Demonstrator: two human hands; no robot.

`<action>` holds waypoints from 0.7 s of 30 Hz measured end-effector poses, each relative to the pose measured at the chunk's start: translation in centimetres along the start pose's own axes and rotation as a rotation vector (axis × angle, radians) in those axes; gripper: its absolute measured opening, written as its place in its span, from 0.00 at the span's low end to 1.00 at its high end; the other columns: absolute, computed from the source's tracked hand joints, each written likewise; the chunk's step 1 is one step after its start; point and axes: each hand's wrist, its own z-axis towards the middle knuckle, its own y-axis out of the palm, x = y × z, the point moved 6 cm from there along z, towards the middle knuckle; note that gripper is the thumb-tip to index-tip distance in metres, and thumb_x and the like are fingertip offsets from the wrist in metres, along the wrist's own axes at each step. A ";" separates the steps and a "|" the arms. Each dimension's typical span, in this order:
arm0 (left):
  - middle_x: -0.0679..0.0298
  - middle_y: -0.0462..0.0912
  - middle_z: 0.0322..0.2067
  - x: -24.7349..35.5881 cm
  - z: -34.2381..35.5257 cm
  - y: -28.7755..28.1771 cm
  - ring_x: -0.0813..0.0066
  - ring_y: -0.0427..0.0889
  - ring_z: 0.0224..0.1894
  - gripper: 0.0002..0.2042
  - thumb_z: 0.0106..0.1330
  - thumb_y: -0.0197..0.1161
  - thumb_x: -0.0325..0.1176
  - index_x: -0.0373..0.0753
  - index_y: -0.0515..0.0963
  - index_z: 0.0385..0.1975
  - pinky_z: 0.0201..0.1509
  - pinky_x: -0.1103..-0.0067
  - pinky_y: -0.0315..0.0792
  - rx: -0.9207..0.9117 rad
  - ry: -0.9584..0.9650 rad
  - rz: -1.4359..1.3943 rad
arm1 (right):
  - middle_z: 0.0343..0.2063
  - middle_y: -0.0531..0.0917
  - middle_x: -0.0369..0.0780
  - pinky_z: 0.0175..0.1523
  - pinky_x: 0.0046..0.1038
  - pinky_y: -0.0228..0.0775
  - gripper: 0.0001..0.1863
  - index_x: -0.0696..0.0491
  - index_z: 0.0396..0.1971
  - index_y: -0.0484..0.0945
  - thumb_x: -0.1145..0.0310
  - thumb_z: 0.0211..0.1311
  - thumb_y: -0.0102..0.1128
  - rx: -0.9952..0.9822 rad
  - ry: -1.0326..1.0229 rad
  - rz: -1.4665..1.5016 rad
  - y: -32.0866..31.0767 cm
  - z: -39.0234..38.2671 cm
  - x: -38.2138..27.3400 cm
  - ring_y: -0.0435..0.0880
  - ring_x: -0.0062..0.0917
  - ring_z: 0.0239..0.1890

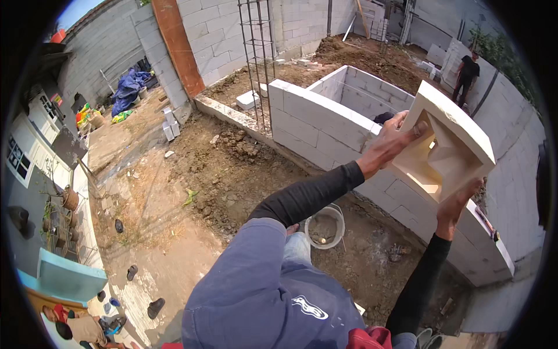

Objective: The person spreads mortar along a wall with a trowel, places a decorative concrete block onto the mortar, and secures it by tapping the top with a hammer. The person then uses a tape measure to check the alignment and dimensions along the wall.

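Observation:
A square cream ventilation block [459, 145] with an angular pierced pattern is held up at the right, over a low wall of white blocks [314, 131]. My left hand [395, 139] grips its left side, with the thumb inside the recess. My right hand [456, 206] is closed on its lower right edge. Below my arms a white bucket [326, 216] stands on the soil, with grey material and a small pale object inside. A long slim tool [488, 224] lies along the wall's top beside my right hand.
A rebar cage [260, 70] rises behind the soil strip [203, 163]. Loose blocks [170, 125], a blue tarp [128, 93] and scattered footwear [156, 308] are at the left. A person in dark clothes [466, 75] stands at upper right; another person [87, 328] is at lower left.

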 end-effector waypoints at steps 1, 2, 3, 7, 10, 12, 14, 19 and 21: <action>0.57 0.82 0.48 0.4 0.2 -0.6 0.74 0.83 0.48 0.44 0.60 0.70 0.66 0.31 0.70 0.62 0.48 0.78 0.81 0.010 -0.003 0.031 | 0.73 0.59 0.41 0.78 0.36 0.47 0.40 0.53 0.77 0.48 0.38 0.80 0.26 -0.032 -0.056 -0.028 0.6 0.6 0.1 0.58 0.30 0.74; 0.58 0.83 0.45 0.1 0.2 -0.5 0.74 0.84 0.46 0.42 0.60 0.70 0.64 0.32 0.71 0.60 0.47 0.78 0.81 -0.004 -0.049 -0.022 | 0.72 0.61 0.40 0.77 0.34 0.49 0.40 0.54 0.77 0.49 0.38 0.80 0.27 -0.057 -0.112 -0.067 0.5 1.2 0.3 0.59 0.28 0.73; 0.58 0.82 0.46 -0.6 0.7 -1.5 0.74 0.84 0.46 0.41 0.61 0.69 0.66 0.32 0.72 0.58 0.47 0.78 0.81 0.005 -0.070 0.033 | 0.71 0.62 0.40 0.75 0.34 0.53 0.41 0.55 0.76 0.51 0.37 0.79 0.27 -0.085 -0.098 -0.115 0.3 1.8 1.2 0.61 0.27 0.71; 0.61 0.80 0.42 -1.8 2.1 0.7 0.76 0.81 0.44 0.47 0.59 0.57 0.77 0.31 0.73 0.55 0.43 0.79 0.78 0.024 0.001 0.207 | 0.58 0.75 0.41 0.66 0.31 0.63 0.49 0.56 0.71 0.63 0.26 0.71 0.37 -0.012 -0.170 -0.146 -0.3 2.1 -2.8 0.70 0.26 0.60; 0.56 0.77 0.55 -2.0 2.2 2.0 0.68 0.81 0.55 0.47 0.65 0.52 0.74 0.32 0.65 0.66 0.55 0.73 0.81 -0.093 -0.033 0.209 | 0.57 0.76 0.40 0.65 0.30 0.63 0.48 0.56 0.71 0.63 0.27 0.71 0.37 0.006 -0.214 -0.177 -2.1 2.2 -4.2 0.71 0.25 0.59; 0.61 0.78 0.46 -1.0 1.4 4.0 0.75 0.80 0.47 0.47 0.65 0.44 0.77 0.32 0.70 0.59 0.47 0.78 0.78 -0.066 -0.007 0.215 | 0.57 0.76 0.40 0.65 0.29 0.63 0.48 0.56 0.71 0.64 0.27 0.71 0.36 0.018 -0.213 -0.154 -3.0 2.2 -4.7 0.71 0.24 0.59; 0.64 0.79 0.42 0.0 0.5 5.7 0.79 0.80 0.44 0.46 0.67 0.39 0.78 0.33 0.73 0.55 0.43 0.81 0.77 -0.043 0.007 0.188 | 0.56 0.76 0.39 0.64 0.28 0.64 0.48 0.57 0.70 0.65 0.26 0.71 0.36 0.025 -0.212 -0.150 -3.0 1.6 -6.0 0.71 0.22 0.57; 0.64 0.79 0.42 0.6 0.5 7.7 0.79 0.79 0.44 0.46 0.67 0.37 0.78 0.34 0.73 0.55 0.44 0.81 0.76 -0.039 0.009 0.119 | 0.54 0.77 0.39 0.61 0.27 0.66 0.48 0.57 0.68 0.66 0.26 0.71 0.34 0.019 -0.182 -0.202 -4.5 1.9 -6.3 0.72 0.21 0.56; 0.64 0.79 0.43 0.3 0.7 7.8 0.78 0.79 0.45 0.46 0.67 0.36 0.78 0.34 0.73 0.56 0.45 0.80 0.77 -0.049 0.006 0.114 | 0.54 0.77 0.40 0.61 0.27 0.67 0.48 0.57 0.69 0.66 0.26 0.71 0.34 0.038 -0.203 -0.211 -4.6 1.8 -6.6 0.72 0.21 0.55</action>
